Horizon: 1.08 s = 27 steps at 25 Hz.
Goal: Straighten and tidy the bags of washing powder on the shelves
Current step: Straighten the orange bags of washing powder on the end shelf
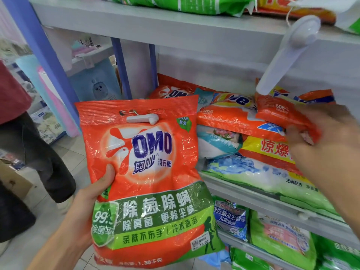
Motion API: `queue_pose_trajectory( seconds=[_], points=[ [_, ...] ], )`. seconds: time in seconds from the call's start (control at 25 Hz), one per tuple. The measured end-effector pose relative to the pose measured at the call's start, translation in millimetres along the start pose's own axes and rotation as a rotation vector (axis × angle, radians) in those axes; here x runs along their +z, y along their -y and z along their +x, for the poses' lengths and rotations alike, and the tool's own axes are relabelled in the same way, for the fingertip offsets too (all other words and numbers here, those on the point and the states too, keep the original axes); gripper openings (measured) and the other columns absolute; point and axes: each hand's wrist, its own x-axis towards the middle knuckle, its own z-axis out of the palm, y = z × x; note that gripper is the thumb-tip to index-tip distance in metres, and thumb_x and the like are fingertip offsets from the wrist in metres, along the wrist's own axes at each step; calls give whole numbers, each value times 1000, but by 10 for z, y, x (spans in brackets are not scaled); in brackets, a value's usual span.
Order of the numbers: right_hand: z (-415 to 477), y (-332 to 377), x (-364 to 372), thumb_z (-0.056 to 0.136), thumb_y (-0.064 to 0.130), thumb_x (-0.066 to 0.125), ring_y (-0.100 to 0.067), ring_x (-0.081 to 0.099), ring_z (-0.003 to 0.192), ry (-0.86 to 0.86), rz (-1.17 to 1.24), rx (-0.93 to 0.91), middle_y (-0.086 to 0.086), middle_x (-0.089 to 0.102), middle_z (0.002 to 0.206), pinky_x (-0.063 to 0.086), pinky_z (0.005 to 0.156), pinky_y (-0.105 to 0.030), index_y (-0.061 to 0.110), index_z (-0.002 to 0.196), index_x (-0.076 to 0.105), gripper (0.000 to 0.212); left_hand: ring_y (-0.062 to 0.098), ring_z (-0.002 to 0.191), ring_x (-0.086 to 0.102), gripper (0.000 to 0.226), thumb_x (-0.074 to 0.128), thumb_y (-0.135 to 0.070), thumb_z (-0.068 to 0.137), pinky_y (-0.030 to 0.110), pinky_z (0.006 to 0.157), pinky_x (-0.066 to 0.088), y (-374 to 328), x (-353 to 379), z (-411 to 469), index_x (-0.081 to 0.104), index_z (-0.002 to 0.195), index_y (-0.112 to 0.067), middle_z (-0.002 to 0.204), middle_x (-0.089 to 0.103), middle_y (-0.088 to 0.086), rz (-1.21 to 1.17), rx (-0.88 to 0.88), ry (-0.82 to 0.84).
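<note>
The large OMO bag (148, 172) fills the centre of the frame, held upright in front of the shelves by the left hand (91, 199). The thumb presses its front near the left edge and the fingers wrap behind. It looks heavy, soft and slumping, with slick film, so a hold under its base or at both sides should serve better than the thin top seal. At right, the blurred right hand (327, 152) curls round the end of a small orange bag (282, 115) atop the untidy pile on the middle shelf (253, 199). A white scoop (288, 55) hangs above.
</note>
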Motion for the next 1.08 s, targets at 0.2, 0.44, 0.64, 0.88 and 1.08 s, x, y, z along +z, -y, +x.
queue_pose_trajectory(
  seconds=[0.2, 0.44, 0.64, 0.88, 1.08],
  points=[
    [-158, 586, 277, 93, 16, 65, -29, 58, 119, 65, 144, -218, -10, 65, 126, 37, 105, -25, 9, 124, 71, 32, 46, 93, 74, 90, 105, -40, 23, 58, 73, 61, -117, 137, -8, 80, 103, -9, 117, 73, 25, -3, -39, 183],
    [-461, 1246, 359, 74, 68, 68, 13, 67, 91, 854, 769, 244, 29, 67, 114, 53, 83, -17, 58, 110, 55, 39, 36, 78, 77, 46, 83, -44, 64, 43, 58, 64, -289, 345, -11, 82, 89, -5, 107, 75, 25, 55, 0, 102],
    [-199, 1387, 587, 84, 22, 82, -1, 73, 84, 706, 861, 390, 16, 77, 93, 53, 77, -25, 31, 109, 63, 33, 34, 86, 78, 51, 60, -57, 86, 49, 69, 64, -621, 589, 230, 84, 90, -13, 102, 78, 19, 125, 14, 111],
    [299, 1516, 979, 81, 6, 79, -19, 75, 90, 375, 999, 566, 5, 79, 93, 58, 88, -38, 24, 94, 71, 23, 24, 76, 78, 40, 77, -34, 85, 34, 67, 61, -1167, 869, 722, 68, 119, -15, 92, 80, 8, 545, 195, -19],
    [518, 1689, 1638, 87, 2, 60, -21, 65, 93, 146, 1031, 652, -7, 71, 108, 51, 72, -20, 11, 121, 59, 34, 21, 110, 69, 55, 72, -53, 88, 35, 97, 53, -1392, 1039, 1378, 60, 132, -22, 125, 70, 2, 997, 654, -249]
  ],
)
